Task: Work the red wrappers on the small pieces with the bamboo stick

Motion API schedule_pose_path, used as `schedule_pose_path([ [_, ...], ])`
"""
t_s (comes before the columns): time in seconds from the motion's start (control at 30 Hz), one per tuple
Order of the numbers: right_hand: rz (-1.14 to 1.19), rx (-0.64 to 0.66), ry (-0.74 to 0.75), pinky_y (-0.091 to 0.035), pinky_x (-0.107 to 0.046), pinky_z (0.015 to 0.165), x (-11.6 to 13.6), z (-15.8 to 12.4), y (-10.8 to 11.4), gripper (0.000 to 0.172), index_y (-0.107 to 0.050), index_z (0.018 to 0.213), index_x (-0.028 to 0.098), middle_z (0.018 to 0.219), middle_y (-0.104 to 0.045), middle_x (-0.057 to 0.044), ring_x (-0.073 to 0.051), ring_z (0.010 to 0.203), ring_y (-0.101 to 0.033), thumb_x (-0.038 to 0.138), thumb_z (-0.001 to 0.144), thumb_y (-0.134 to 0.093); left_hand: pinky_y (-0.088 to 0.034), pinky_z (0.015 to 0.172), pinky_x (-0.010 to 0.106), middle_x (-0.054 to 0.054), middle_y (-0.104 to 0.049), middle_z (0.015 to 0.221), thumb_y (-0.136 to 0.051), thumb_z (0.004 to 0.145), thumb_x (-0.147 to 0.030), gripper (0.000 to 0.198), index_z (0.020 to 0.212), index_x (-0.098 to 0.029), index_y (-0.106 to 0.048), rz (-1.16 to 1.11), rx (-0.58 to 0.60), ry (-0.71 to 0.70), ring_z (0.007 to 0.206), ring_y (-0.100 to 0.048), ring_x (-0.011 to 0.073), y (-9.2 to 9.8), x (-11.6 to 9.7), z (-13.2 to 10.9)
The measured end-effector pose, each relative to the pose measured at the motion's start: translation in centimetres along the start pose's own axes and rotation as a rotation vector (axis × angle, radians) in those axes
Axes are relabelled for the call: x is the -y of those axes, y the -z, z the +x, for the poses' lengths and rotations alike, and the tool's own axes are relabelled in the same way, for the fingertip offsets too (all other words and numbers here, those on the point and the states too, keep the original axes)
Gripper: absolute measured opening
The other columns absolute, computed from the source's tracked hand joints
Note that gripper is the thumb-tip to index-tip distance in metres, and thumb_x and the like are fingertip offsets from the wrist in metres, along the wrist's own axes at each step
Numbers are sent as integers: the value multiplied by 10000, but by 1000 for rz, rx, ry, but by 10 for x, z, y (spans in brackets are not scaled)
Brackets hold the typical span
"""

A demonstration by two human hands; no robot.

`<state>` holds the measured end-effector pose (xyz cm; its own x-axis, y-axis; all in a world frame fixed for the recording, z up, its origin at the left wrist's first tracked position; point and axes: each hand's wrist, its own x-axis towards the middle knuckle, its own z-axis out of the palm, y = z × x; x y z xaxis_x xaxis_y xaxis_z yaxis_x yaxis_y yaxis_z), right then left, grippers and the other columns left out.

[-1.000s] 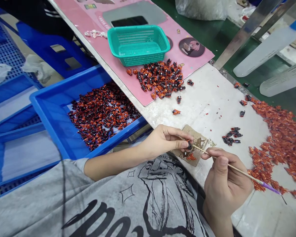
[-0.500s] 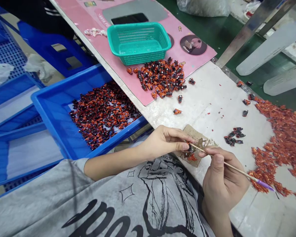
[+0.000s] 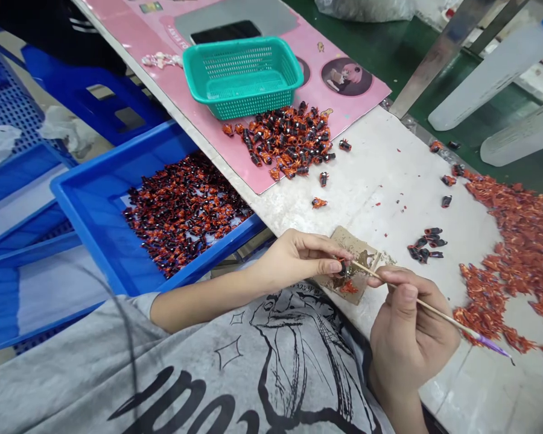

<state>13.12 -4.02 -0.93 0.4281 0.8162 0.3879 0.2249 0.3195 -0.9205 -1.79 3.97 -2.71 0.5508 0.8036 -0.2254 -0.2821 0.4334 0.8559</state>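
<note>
My left hand (image 3: 305,256) pinches a small black and orange part (image 3: 342,265) between thumb and fingers. It is held above a tan square board (image 3: 355,241) with brown smears, and an orange piece (image 3: 348,288) lies on that board. In my right hand (image 3: 414,328) is a thin wooden stick (image 3: 434,308) with a purple end that points away to the right. The stick's other tip reaches the part at my left fingertips; whether it goes inside cannot be made out.
A heap of orange pieces (image 3: 516,241) covers the table's right side, near several black pieces (image 3: 428,246). Black and orange parts (image 3: 294,141) are piled beside a green basket (image 3: 244,105) on a pink mat (image 3: 262,178). A blue tray (image 3: 90,205) of similar parts stands left.
The view has shifted slightly. My right hand and the stick have moved a little away from my left hand, whose grip on the small part looks the same.
</note>
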Motion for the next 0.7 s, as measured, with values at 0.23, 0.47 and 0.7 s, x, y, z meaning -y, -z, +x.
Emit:
schedule_pose_path([
  [0.23, -88, -416, 190, -534, -355, 583, -6, 21, 44, 214, -698, 953, 189, 777, -671, -21, -200, 669, -684, 348, 996, -561, -632, 792, 254, 62, -815, 885, -923, 618, -276, 235, 809, -176, -829, 49, -59, 39, 775, -758, 160, -2, -2, 0],
  [0.47, -899, -261, 249, -494, -323, 611, -10, 32, 168, 219, -617, 750, 228, 692, -641, -5, -176, 615, -619, 368, 916, -643, -646, 721, 238, 56, -816, 839, -930, 570, -222, 206, 748, -202, -829, 102, -116, 33, 740, -760, 165, -7, -10, 1],
  [0.7, -1191, 175, 133, -460, -375, 745, -36, 51, 189, 262, -703, 845, 216, 782, -689, -81, -242, 775, -610, 449, 906, -600, -651, 688, 242, 53, -812, 834, -957, 519, -267, 251, 719, -196, -822, 95, -130, 75, 659, -742, 150, -17, -10, 1],
])
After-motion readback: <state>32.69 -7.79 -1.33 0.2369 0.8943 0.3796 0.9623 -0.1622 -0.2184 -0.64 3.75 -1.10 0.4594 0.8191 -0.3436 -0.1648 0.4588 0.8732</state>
